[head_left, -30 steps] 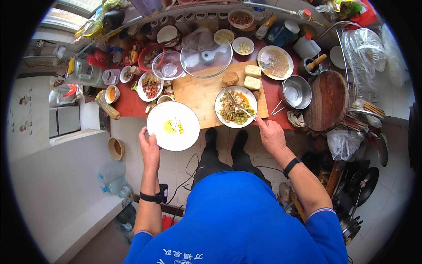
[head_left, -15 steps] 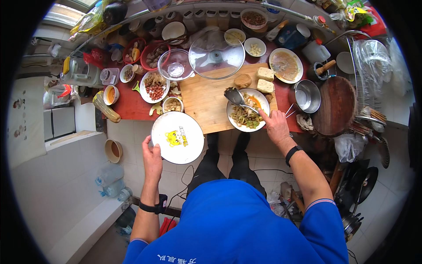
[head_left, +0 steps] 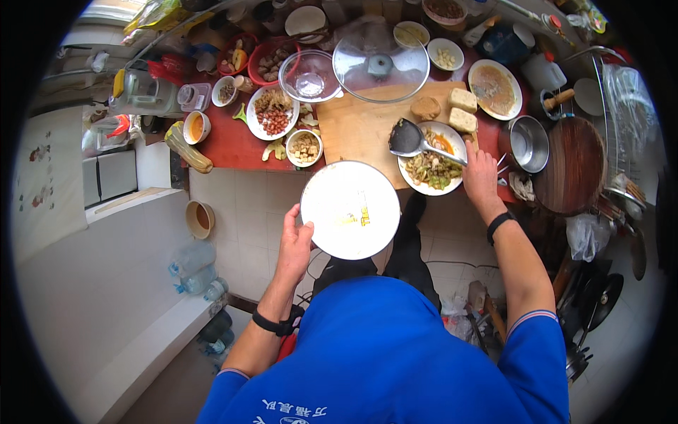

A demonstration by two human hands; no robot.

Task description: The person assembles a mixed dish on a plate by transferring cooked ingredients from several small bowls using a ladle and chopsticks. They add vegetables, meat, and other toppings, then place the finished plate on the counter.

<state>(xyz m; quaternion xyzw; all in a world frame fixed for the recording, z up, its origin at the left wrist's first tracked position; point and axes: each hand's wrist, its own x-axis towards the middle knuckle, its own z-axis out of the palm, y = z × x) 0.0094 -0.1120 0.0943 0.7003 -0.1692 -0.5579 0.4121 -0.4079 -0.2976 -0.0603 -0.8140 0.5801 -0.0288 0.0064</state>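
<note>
My left hand [head_left: 295, 244] grips the edge of a round white plate [head_left: 346, 233], its thumb over the rim. A faint yellow print shows on the plate, which is held off the table in front of my body. My right hand [head_left: 482, 173] is closed around the handle of a large metal cooking spoon [head_left: 407, 137]. The spoon's dark, wide head hovers at the left rim of a white dish [head_left: 462, 145] of chopped green and brown food [head_left: 432, 172], on the cutting board's right front corner. Some orange-red food lies under the spoon's handle.
Two pale blocks [head_left: 462, 109] and a brown round lump [head_left: 425, 107] sit on the wooden cutting board [head_left: 357, 134]. A glass lid [head_left: 381, 67], a plate of peanuts [head_left: 272, 116] and a bowl of cubes [head_left: 304, 148] stand left and behind. A steel pot [head_left: 528, 145] is at right.
The white plate has moved right, nearer the dish, and its surface now catches more light. The spoon's head has turned and shows its face more. My head view has shifted slightly.
</note>
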